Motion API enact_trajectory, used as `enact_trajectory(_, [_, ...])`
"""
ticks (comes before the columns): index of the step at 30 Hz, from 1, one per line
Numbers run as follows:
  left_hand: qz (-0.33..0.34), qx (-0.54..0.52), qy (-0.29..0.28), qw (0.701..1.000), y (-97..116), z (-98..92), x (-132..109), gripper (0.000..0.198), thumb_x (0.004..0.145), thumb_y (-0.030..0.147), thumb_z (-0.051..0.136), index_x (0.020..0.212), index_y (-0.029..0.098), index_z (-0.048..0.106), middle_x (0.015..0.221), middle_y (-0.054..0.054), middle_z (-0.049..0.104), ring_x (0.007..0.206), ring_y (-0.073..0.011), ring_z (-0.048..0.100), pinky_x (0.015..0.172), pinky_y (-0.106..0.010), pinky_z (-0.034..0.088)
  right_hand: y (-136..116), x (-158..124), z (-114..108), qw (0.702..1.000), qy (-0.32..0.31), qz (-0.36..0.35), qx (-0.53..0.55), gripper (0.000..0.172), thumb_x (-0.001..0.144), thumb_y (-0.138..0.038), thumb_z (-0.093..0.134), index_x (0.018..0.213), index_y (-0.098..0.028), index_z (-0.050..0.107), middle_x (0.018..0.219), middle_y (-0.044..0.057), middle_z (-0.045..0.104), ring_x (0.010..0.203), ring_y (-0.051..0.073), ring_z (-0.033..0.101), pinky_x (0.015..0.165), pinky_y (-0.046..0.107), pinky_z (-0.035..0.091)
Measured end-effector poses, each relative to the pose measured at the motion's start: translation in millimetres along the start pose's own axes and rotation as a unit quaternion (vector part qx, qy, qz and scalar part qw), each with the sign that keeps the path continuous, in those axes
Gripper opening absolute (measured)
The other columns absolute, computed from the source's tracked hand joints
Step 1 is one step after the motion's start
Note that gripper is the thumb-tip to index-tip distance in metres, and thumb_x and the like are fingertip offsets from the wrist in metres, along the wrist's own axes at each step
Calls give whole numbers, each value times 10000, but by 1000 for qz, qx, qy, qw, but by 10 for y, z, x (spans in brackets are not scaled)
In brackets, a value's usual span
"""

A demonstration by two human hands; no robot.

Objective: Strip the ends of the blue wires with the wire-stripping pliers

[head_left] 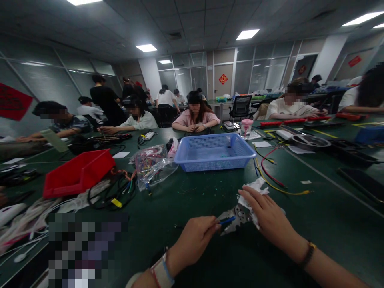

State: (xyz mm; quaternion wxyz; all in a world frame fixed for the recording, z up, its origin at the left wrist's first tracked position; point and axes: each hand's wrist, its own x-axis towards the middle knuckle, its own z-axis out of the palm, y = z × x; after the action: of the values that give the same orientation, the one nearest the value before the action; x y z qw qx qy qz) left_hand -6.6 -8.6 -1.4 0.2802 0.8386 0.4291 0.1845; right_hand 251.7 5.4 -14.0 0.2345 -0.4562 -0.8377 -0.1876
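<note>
My left hand [192,240] is closed in a pinch on a short blue wire [227,220], whose end sits in the jaws of a metal wire stripper [235,216]. My right hand [268,216] grips the stripper together with a crumpled white tissue [255,187] that sticks out above my fingers. Both hands hover just over the dark green table [195,196], near its front edge.
A blue mesh basket [214,152] stands straight ahead, a clear bag of wires [153,166] and a red bin [79,172] to its left. Yellow and red wires [274,182] lie to the right. Several other people sit around the table.
</note>
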Motion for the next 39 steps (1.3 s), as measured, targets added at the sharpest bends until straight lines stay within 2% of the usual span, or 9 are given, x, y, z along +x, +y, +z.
enact_trajectory(6, [-1, 24, -8, 1000, 36, -42, 0, 266, 975, 267, 402, 771, 180, 549, 750, 10, 599, 682, -126, 542, 619, -206, 346, 13, -12, 32, 1000, 5, -5, -2, 584, 695, -27, 445, 1267, -146, 466, 1256, 153, 563, 916, 240, 619, 800, 415, 547])
enact_trajectory(14, [1, 32, -3, 999, 43, -52, -8, 266, 973, 257, 404, 767, 181, 555, 746, 7, 606, 684, -129, 546, 621, -213, 351, 13, -30, 45, 999, -27, 23, 39, 680, 636, 7, 435, 1290, -181, 438, 1285, 131, 545, 1036, 263, 594, 872, 440, 531])
enact_trajectory(28, [14, 46, 11, 999, 31, -56, -10, 248, 973, 268, 417, 815, 179, 587, 787, -6, 628, 710, -138, 560, 632, -221, 369, -19, -33, 41, 993, -38, 63, 92, 651, 656, 1, 455, 1270, -215, 477, 1284, 108, 543, 1066, 252, 595, 911, 438, 513])
enact_trajectory(39, [26, 44, 33, 998, 18, -56, -20, 259, 983, 282, 396, 858, 177, 597, 817, -12, 639, 730, -141, 576, 646, -226, 391, -48, -46, 74, 982, -67, 95, 150, 717, 672, -2, 432, 1346, -246, 393, 1339, 92, 490, 1161, 241, 548, 987, 443, 466])
